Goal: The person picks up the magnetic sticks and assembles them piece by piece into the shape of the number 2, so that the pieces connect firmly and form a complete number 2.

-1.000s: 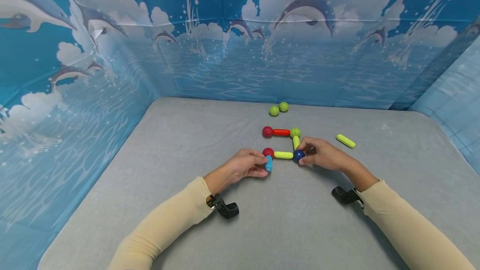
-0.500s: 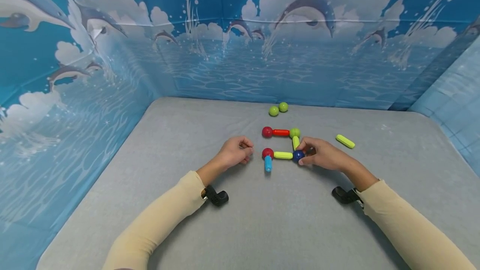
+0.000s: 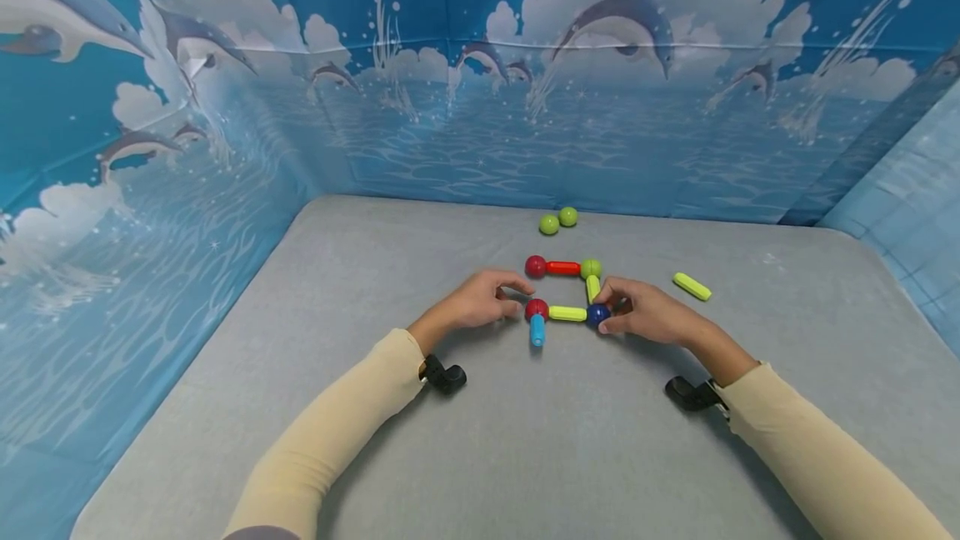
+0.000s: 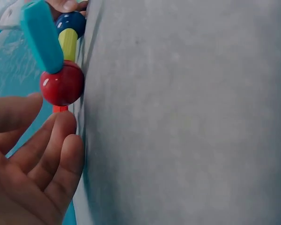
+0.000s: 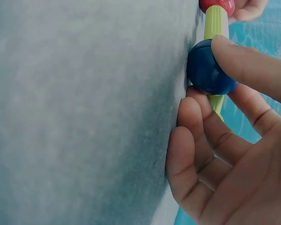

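Observation:
A linked chain of toy balls and sticks lies on the table. My right hand [image 3: 641,308] pinches the dark blue ball [image 5: 207,70] at its corner, thumb on top. From that ball one yellow-green stick [image 3: 567,314] runs left to the near red ball [image 4: 63,84], and another yellow-green stick [image 3: 593,288] runs back to a green ball [image 3: 591,268]. A red stick [image 3: 563,267] joins this to the far red ball [image 3: 536,266]. A light blue stick [image 4: 41,36] juts from the near red ball. Just left of that ball, my left hand [image 3: 483,300] holds nothing, fingers spread.
Two loose green balls [image 3: 549,224] sit near the back edge of the grey table [image 3: 375,257]. To the right lies a loose yellow-green stick [image 3: 692,286]. A blue dolphin-print curtain [image 3: 465,132] stands behind and along the sides.
My left hand has let go of the light blue stick, drawn back left, then come in again toward the near red ball with fingers opening. The right hand has stayed on the blue ball.

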A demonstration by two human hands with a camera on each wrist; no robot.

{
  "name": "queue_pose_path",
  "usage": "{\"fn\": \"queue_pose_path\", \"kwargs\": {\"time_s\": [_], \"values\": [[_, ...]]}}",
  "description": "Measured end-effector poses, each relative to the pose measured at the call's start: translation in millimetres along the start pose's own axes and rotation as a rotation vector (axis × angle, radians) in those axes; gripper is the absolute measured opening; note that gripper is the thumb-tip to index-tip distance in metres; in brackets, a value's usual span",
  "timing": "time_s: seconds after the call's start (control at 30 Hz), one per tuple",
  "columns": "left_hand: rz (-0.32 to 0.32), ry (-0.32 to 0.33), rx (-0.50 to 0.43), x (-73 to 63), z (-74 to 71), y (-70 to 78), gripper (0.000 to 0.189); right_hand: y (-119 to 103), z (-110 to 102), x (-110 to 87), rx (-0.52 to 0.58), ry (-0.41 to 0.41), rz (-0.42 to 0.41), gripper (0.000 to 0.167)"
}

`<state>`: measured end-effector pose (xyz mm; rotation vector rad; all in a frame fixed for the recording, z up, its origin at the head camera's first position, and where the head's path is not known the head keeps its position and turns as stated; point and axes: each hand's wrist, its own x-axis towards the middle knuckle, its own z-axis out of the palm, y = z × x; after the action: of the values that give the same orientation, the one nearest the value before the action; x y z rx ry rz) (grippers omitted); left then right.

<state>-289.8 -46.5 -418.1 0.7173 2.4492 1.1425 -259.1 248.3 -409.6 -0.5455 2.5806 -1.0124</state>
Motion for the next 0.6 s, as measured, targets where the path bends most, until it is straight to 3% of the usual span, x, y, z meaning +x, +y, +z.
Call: {"fn": "queue_pose_path", "kwargs": {"time_s": [0.27,0.6], "values": [[-0.02,-0.078,0.027,6.5,6.0,8.3,0.042,-1,1,1.2,-0.042,0.01,-0.017,0.025],[-0.029,-0.072,0.014,11.4,5.7,5.5,0.035,-1,2,4.0,-0.109,0.042,-0.03,0.026]]}}
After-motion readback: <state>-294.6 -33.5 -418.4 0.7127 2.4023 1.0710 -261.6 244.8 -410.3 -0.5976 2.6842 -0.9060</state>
